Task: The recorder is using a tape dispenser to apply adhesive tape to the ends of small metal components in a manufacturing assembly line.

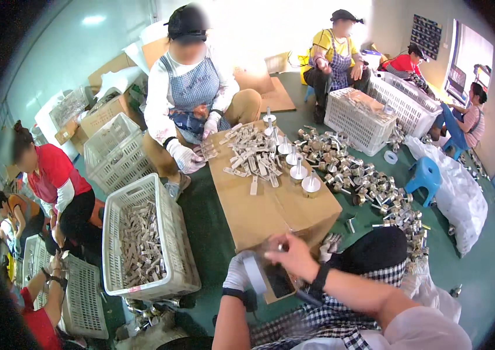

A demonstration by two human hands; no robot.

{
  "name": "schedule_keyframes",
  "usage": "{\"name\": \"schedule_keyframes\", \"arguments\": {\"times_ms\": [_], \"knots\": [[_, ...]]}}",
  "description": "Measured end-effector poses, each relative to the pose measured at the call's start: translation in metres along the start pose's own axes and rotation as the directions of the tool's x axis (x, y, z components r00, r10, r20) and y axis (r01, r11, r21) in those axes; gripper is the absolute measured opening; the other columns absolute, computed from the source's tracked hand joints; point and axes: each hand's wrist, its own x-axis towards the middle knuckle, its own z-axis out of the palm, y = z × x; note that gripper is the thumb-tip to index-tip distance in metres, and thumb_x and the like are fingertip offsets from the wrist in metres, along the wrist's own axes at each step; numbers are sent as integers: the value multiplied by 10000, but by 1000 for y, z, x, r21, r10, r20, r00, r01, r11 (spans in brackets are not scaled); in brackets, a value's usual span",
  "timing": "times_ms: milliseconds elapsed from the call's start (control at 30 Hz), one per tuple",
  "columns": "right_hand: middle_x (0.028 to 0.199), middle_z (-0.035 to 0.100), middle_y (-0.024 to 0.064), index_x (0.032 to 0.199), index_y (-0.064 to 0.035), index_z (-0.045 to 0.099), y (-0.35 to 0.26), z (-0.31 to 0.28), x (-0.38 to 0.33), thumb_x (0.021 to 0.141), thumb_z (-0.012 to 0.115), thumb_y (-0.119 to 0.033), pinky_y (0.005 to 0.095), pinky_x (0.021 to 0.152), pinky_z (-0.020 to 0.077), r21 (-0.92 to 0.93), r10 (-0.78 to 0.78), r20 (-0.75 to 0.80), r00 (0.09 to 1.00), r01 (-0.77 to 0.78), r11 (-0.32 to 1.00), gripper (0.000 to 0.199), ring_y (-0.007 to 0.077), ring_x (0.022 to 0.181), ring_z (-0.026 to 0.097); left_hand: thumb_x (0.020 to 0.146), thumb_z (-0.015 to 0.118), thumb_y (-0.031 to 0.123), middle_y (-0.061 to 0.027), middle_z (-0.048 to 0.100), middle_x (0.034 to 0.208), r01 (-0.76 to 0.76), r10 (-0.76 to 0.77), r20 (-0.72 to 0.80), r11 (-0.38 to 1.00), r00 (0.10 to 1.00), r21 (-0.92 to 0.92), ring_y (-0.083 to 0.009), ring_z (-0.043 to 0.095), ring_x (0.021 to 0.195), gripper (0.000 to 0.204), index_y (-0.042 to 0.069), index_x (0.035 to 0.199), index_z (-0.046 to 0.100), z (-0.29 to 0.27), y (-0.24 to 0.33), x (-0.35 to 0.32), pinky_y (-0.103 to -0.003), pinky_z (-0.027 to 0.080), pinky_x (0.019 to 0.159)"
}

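My left hand (236,273), in a white glove with a dark wristband, holds a roll of white tape (254,275) at the near edge of a cardboard box (241,213). Just right of it is my bare right hand (295,258), raised with fingers curled and pinched; motion blur hides what they may hold. A dark, flat rectangular object (280,281), perhaps a phone, lies below my hands. On the box sit a heap of flat metal strips (256,157) and a row of round metal discs with upright stems (311,185).
Many metal knob-like parts (370,186) cover the floor at right, near a blue stool (425,179). A white crate (192,279) of metal strips stands left. Across the box sits a gloved co-worker (192,93). Other people work around the room's edges beside more crates.
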Motion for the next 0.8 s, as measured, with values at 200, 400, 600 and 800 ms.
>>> {"name": "schedule_keyframes", "arguments": {"times_ms": [200,400,600,800], "knots": [[812,611,47,938,-19,555,19,41,-75,762,706,-66,261,603,487,410,282,22,959,-266,872,236,118,661,590,736,605,249,-108,629,773,15,-13,-30,999,999,52,-279,598,721,215,58,835,615,21,-2,-5,-388,490,663],[941,572,60,1048,-63,483,61,62,-72,726,723,-46,258,710,477,430,23,-122,992,32,902,402,122,835,563,746,599,230,-133,649,819,76,-74,35,996,997,-36,-314,620,682,229,32,861,609,20,-2,-2,-423,528,661],[952,554,76,1066,-70,451,60,69,-74,680,774,-94,279,717,477,249,99,-49,994,-83,965,504,137,838,563,747,592,199,-119,654,814,46,-46,-38,999,998,8,-285,617,736,191,29,826,629,28,-1,-16,-392,516,712],[890,562,73,1030,-63,458,60,70,-78,701,770,-133,286,672,475,216,150,-76,986,-131,968,459,140,780,559,745,611,236,-110,655,827,-7,5,29,998,1000,66,-267,609,721,233,33,856,639,14,-5,-8,-389,504,695]]}}
